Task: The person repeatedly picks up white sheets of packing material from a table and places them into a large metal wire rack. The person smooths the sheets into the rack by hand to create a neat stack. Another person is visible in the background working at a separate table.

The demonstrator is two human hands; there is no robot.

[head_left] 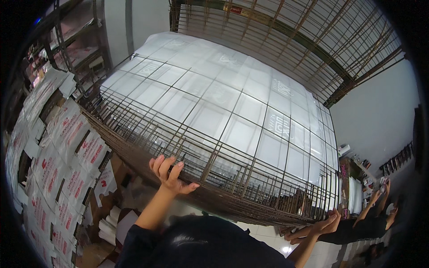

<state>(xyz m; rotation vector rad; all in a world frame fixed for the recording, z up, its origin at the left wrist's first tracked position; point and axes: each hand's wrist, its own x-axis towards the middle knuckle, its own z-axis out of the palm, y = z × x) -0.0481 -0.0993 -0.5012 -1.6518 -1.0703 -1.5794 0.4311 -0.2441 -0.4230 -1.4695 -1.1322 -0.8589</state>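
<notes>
A large rusty wire-mesh rack (210,134) fills the middle of the view, tilted, with white translucent sheets (232,89) lying under its grid. My left hand (169,175) presses on the rack's lower rim, fingers spread over the edge bars and thumb out to the right. My right hand (325,224) grips the rack's lower right corner. My dark sleeves and forearms come up from the bottom edge.
Stacked white cartons with red print (67,156) line the left side, under shelving (76,44). A second wire grid (313,40) leans at the upper right. Another person in dark clothes (373,221) stands at the right with one hand (296,234) near the rack's corner, beside a cluttered table (357,178).
</notes>
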